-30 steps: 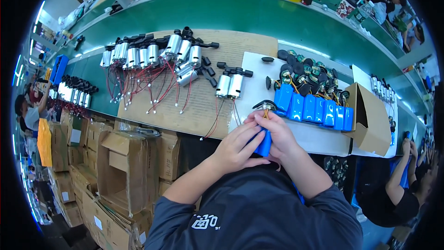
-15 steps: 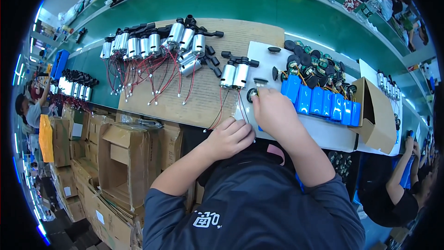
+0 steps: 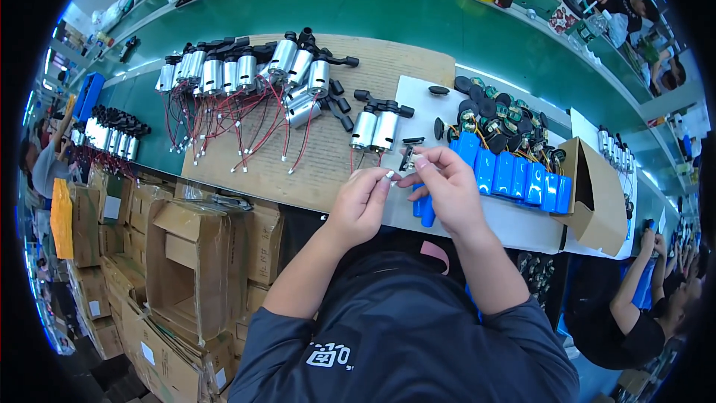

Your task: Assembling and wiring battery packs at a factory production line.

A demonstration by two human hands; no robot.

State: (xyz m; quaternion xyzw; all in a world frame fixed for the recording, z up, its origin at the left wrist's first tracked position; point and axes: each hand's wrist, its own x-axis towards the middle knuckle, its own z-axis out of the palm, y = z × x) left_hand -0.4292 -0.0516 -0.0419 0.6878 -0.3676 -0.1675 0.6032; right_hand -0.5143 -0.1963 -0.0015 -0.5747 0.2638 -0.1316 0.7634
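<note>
My left hand [image 3: 356,205] pinches a small white wire connector [image 3: 390,175] between thumb and fingertips. Close beside it, my right hand [image 3: 450,190] is closed on a small round black circuit board [image 3: 406,159] held on edge; the fingers hide part of it. Just beyond both hands, two silver motors [image 3: 385,130] with black fittings and thin red and black wires stand side by side. A blue battery pack [image 3: 424,210] lies under my right hand, partly covered. Past the board is a thin black disc [image 3: 413,140].
More silver motors [image 3: 246,71] with trailing wires sit on the cardboard sheet [image 3: 335,172] to the left. A row of blue battery packs [image 3: 509,172] and a heap of black round boards [image 3: 503,116] lie at right, beside an open carton [image 3: 600,205]. Cardboard boxes [image 3: 198,269] are stacked at lower left.
My left hand has lifted from the table edge and moved up and right with the connector. My right hand has turned its board toward it; the two hands are now close together.
</note>
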